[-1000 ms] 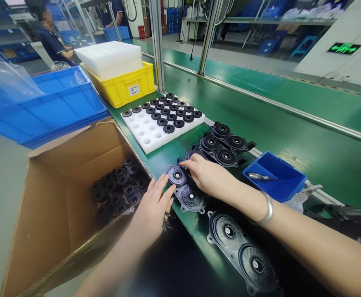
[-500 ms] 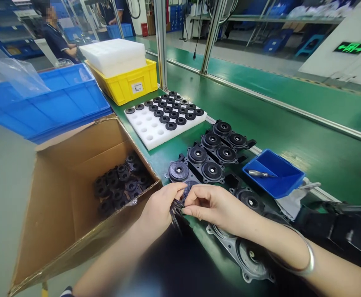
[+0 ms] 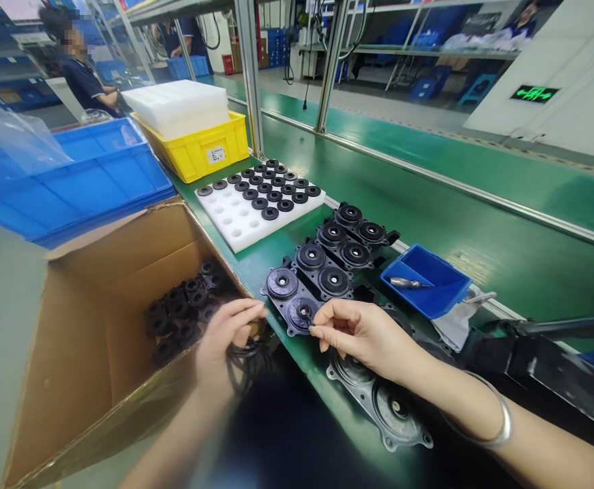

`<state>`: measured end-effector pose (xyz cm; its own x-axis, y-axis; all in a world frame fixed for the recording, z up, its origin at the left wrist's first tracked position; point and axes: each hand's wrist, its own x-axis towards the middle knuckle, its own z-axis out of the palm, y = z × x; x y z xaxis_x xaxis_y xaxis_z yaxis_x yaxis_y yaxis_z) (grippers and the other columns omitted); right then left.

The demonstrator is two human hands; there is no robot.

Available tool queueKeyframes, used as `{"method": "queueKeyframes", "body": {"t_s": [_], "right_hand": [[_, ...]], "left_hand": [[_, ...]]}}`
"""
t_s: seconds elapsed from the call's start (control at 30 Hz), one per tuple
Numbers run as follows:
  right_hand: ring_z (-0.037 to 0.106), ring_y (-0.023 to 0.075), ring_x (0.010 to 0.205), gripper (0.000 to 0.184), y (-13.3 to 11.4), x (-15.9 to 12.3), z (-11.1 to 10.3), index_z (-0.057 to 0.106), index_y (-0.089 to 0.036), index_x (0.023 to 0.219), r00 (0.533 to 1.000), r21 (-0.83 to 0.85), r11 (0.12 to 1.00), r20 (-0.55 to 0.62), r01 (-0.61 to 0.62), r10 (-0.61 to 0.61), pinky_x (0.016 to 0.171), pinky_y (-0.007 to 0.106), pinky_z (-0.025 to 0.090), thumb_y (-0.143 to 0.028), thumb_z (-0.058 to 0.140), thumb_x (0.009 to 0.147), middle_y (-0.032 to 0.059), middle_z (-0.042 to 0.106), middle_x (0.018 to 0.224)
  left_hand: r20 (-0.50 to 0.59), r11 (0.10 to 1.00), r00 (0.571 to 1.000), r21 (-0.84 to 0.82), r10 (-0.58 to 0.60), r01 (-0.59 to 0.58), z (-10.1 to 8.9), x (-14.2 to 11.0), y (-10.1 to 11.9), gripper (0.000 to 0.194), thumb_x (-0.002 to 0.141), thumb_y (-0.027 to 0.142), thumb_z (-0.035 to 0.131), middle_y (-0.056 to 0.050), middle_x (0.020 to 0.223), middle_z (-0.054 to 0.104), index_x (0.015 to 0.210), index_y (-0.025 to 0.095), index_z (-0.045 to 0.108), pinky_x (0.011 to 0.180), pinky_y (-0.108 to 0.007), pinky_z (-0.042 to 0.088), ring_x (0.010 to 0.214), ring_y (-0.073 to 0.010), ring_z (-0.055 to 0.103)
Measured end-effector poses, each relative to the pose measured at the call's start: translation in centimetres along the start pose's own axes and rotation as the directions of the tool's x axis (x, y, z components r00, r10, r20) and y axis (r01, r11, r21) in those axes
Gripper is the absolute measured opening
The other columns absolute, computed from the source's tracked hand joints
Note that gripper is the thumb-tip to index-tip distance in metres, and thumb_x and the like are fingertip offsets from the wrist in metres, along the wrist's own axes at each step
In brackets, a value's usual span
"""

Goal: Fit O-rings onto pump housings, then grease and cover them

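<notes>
My left hand is closed on a bunch of thin black rubber rings, which dangle below the fingers beside the cardboard box; motion blurs them a little. My right hand pinches a thin black piece, seemingly one such ring, between thumb and forefinger. It is over the near disc of a black two-disc housing at the table's edge. Behind it lie more housings in rows, each with two round discs. A paler housing lies below my right wrist, and my forearm hides others.
The cardboard box at left holds black parts. A white foam tray carries several black discs. Farther off stand a yellow crate and blue bins. A small blue tray with a metal-handled tool sits at right.
My hands were together at the bunch of rings; now they are apart. My left hand moved left with the bunch, and my right hand holds a thin black piece over the near housing.
</notes>
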<state>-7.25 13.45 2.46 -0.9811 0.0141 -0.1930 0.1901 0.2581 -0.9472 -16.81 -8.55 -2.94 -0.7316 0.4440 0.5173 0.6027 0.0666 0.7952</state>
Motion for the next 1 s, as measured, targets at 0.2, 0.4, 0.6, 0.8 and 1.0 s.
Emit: {"method": "queueKeyframes", "body": {"t_s": [0.2, 0.4, 0.6, 0.8, 1.0], "right_hand": [[0.053, 0.0121, 0.059, 0.022, 0.5, -0.3, 0.2, 0.061, -0.015, 0.088, 1.000, -0.029, 0.999, 0.011, 0.024, -0.024, 0.055, 0.020, 0.042, -0.036, 0.061, 0.094, 0.0014, 0.064, 0.071], [0.055, 0.0124, 0.062, 0.014, 0.6, -0.3, 0.3, 0.063, -0.016, 0.088, 0.993, -0.130, 0.985, -0.006, 0.116, -0.118, 0.057, 0.020, 0.043, -0.029, 0.061, 0.092, 0.0003, 0.062, 0.074], [0.053, 0.0119, 0.065, 0.010, 0.6, -0.2, 0.3, 0.063, -0.017, 0.085, 0.982, -0.213, 0.961, -0.026, 0.177, -0.186, 0.058, 0.020, 0.041, -0.024, 0.061, 0.091, -0.0005, 0.059, 0.076], [0.057, 0.0140, 0.065, 0.013, 1.0, 0.8, -0.3, 0.065, -0.017, 0.085, 0.984, -0.244, 0.959, -0.074, 0.141, -0.163, 0.060, 0.022, 0.042, -0.028, 0.059, 0.091, -0.0003, 0.062, 0.073], [0.056, 0.0137, 0.052, 0.012, 1.8, 3.2, -1.1, 0.066, -0.017, 0.082, 0.989, -0.336, 0.941, -0.148, -0.037, -0.014, 0.055, 0.023, 0.041, -0.023, 0.058, 0.088, -0.0027, 0.061, 0.060]], "left_hand": [[0.150, 1.000, 0.989, 0.008, -0.016, 0.015, 1.1, 0.7, 0.0, 0.025, 0.089, 0.025, 0.065, -0.003, 0.097, 0.059, 0.113, 0.026, 0.069, 0.070, -0.024, 0.051, 0.078, -0.0124, 0.060], [0.195, 0.989, 0.970, 0.018, 0.143, -0.149, 2.9, 1.1, -0.1, 0.020, 0.088, 0.014, 0.064, -0.002, 0.091, 0.051, 0.105, 0.023, 0.071, 0.062, -0.022, 0.048, 0.076, -0.0106, 0.058], [0.199, 0.986, 0.967, 0.021, 0.158, -0.165, 2.8, 1.2, -0.4, 0.022, 0.086, 0.009, 0.065, -0.002, 0.093, 0.050, 0.104, 0.021, 0.071, 0.065, -0.022, 0.047, 0.078, -0.0100, 0.057], [0.172, 0.991, 0.979, 0.059, 0.110, -0.122, 1.9, 1.2, -0.7, 0.021, 0.091, 0.015, 0.061, -0.004, 0.097, 0.055, 0.110, 0.021, 0.068, 0.077, -0.025, 0.048, 0.089, -0.0129, 0.057], [0.209, 0.992, 0.976, 0.095, 0.058, -0.079, 0.6, 0.1, -2.3, 0.028, 0.099, 0.020, 0.043, -0.009, 0.108, 0.056, 0.117, 0.020, 0.064, 0.085, -0.032, 0.050, 0.099, -0.0173, 0.058]]}}
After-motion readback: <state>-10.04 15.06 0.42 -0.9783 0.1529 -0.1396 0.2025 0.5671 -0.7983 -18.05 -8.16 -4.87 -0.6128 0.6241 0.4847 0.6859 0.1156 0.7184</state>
